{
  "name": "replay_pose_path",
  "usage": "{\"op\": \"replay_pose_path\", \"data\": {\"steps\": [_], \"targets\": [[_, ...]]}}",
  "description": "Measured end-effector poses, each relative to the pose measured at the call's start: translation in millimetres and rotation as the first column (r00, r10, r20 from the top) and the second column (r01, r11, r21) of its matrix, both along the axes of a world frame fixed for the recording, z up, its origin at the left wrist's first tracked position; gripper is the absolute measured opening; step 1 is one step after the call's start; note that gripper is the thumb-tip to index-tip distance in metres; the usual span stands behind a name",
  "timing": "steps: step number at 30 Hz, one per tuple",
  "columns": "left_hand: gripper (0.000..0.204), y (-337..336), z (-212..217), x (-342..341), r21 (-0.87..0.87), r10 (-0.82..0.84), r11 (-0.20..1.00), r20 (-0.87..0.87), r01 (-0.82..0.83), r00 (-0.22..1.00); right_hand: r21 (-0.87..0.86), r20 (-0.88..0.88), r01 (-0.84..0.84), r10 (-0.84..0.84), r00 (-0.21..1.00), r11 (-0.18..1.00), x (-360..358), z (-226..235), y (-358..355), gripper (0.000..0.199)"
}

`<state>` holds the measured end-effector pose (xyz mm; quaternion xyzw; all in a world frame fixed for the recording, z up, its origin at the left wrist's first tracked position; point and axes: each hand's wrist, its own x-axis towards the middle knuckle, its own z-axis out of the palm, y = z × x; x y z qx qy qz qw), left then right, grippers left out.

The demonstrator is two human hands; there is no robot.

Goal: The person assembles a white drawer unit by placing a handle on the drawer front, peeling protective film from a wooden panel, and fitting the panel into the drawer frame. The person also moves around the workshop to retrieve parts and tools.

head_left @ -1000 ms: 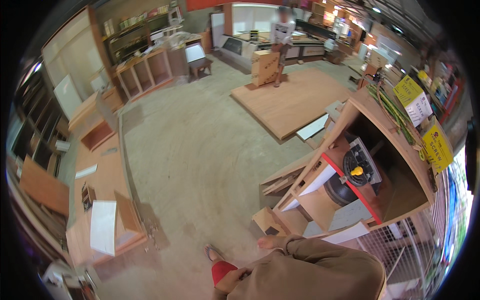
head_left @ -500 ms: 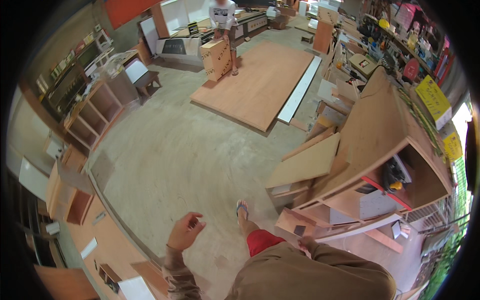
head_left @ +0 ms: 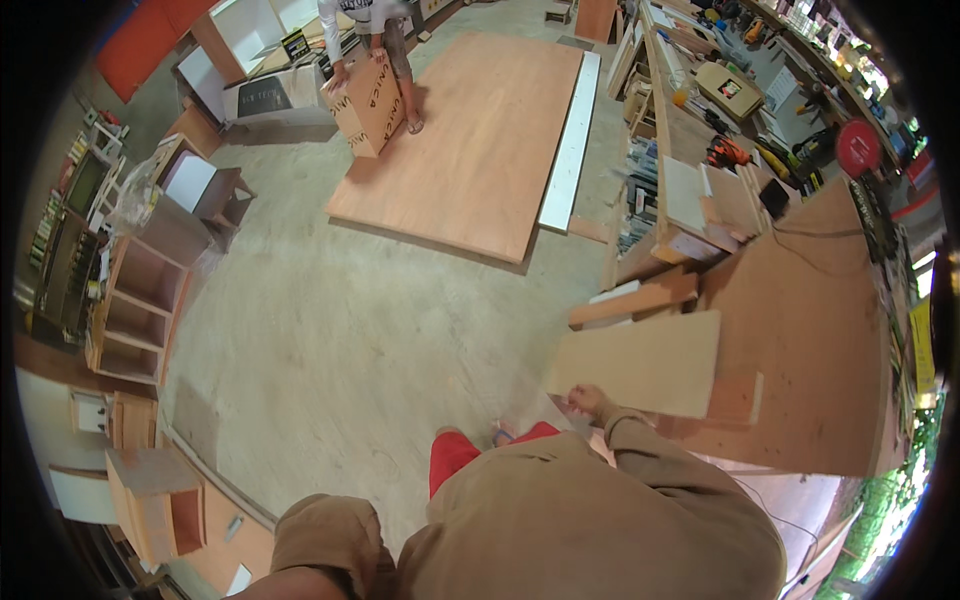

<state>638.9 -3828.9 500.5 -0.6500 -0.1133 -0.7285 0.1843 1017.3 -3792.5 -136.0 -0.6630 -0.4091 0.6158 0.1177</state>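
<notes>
My right hand reaches forward from a tan sleeve and closes on the lower left edge of a light wooden panel. The panel lies flat and slightly tilted against the near side of a big brown workbench. A thicker wooden plank sits just beyond the panel. My left hand is out of sight; only its tan sleeve shows at the bottom edge. My red shorts and one foot are below me on the concrete floor.
A large plywood sheet lies on the floor ahead, with a long white strip beside it. Another person bends over a cardboard box at its far corner. Open wooden shelving stands left. An orange drill lies among the clutter on the right.
The view has swung toward the workbench on the right. My left hand, raised in front half a second ago, has dropped out of view. My right hand has come onto the light panel.
</notes>
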Motion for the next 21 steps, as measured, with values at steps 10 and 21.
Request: {"op": "replay_pose_path", "data": {"steps": [10,21], "targets": [[0.024,323,-27,-167,0.252,-0.406,0.869,-0.134,0.427,0.904,0.094,0.035,0.293,-0.298,0.954,0.951,-87,15,281,0.022],[0.021,656,-6,-271,0.092,-0.692,0.719,0.005,0.689,0.721,-0.189,0.269,0.126,-0.072,0.961,0.974,-190,47,354,0.021]]}}
